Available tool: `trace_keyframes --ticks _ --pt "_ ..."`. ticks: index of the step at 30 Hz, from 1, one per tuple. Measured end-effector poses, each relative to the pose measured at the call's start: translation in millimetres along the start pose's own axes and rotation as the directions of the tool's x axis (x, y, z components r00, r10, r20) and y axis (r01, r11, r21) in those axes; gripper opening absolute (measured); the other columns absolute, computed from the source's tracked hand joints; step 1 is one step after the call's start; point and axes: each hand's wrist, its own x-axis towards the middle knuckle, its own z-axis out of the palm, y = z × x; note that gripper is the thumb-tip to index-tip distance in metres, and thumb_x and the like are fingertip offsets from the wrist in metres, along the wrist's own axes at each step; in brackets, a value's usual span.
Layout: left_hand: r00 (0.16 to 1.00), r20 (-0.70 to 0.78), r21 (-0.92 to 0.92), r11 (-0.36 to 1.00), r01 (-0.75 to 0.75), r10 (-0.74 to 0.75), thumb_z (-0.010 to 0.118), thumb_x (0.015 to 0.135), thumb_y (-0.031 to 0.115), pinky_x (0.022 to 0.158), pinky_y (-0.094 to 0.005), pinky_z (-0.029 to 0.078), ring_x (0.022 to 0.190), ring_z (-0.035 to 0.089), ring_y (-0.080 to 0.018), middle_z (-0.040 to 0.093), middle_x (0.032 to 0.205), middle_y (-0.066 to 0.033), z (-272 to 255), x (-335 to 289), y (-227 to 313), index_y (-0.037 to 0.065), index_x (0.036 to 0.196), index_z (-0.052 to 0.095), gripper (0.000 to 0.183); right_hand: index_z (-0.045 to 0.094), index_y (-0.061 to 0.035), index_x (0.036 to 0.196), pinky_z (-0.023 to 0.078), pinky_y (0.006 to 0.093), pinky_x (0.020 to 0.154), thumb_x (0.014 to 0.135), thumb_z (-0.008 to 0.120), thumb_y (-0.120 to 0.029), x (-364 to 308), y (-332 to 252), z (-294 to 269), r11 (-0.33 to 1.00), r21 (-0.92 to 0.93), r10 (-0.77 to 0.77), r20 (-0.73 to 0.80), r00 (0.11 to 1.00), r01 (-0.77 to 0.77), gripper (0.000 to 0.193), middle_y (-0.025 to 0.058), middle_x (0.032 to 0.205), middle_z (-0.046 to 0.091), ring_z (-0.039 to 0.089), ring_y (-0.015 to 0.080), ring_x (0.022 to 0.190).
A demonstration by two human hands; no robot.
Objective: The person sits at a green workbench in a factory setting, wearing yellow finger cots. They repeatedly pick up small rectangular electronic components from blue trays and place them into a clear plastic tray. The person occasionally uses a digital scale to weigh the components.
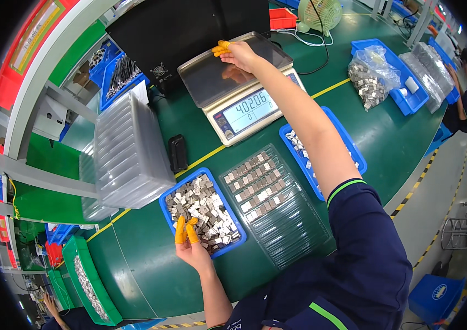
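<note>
My left hand (191, 246), with yellow finger cots, is at the near edge of a blue tray (232, 207) heaped with small metal blocks (203, 212). Its covered fingers point up over the blocks, apart, and no held piece shows. Stretched far forward, my right hand (239, 56) is over the metal pan (211, 82) of a digital scale (250, 113) with a lit display. Its yellow-capped fingers are pressed together; anything between them is too small to make out. Between my arms lies a clear ribbed plastic tray (294, 234), its far part filled with rows of the blocks.
A second blue tray (354, 151) of blocks lies partly under my right arm. Stacked clear trays (129, 148) and a black case (178, 153) stand left. A bag of blocks (370, 82) leans on a blue bin (412, 102); a green fan (321, 14) is behind. Other people work at both sides.
</note>
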Motion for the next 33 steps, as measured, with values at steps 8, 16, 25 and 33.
trace_keyframes --ticks 8,16,25,33 --pt "0.995 0.053 0.054 0.995 0.083 -0.086 0.054 0.087 0.002 0.051 -0.0142 0.036 0.068 0.052 -0.006 0.064 0.089 -0.0106 -2 -1 9 -0.002 0.112 0.055 0.026 0.04 0.0108 0.115 0.052 0.0294 0.076 0.09 0.038 -0.006 -4 -2 3 1.0 -0.023 -0.006 -0.003 1.0 0.006 0.03 0.0195 0.1 0.054 0.059 0.0205 0.082" --pt "0.993 0.092 0.008 0.997 0.074 -0.074 0.055 0.087 0.004 0.05 -0.0138 0.035 0.067 0.055 -0.0053 0.065 0.091 -0.0118 -2 0 9 -0.003 0.111 0.056 0.025 0.042 0.0101 0.113 0.052 0.0288 0.076 0.091 0.041 -0.007 -3 -1 2 0.999 -0.039 -0.009 -0.009 1.0 0.008 0.029 0.0187 0.101 0.054 0.059 0.0203 0.084" --pt "0.991 0.089 -0.001 0.995 0.098 -0.097 0.055 0.086 0.003 0.047 -0.0135 0.031 0.058 0.048 -0.0012 0.066 0.087 -0.0114 0 -1 13 -0.002 0.111 0.056 0.025 0.045 0.0092 0.111 0.052 0.026 0.076 0.089 0.043 -0.008 4 5 -3 0.997 -0.065 -0.031 -0.006 0.999 0.031 0.028 0.0173 0.098 0.057 0.06 0.0172 0.082" --pt "0.987 0.079 0.043 0.99 0.135 -0.138 0.057 0.086 0.004 0.049 -0.0123 0.031 0.057 0.043 -0.0002 0.062 0.084 -0.0016 2 -2 18 -0.001 0.108 0.059 0.023 0.047 0.0082 0.111 0.051 0.0244 0.074 0.089 0.043 -0.009 3 8 -3 0.987 -0.15 -0.051 0.0 0.999 0.051 0.028 0.0159 0.096 0.058 0.06 0.0156 0.081"
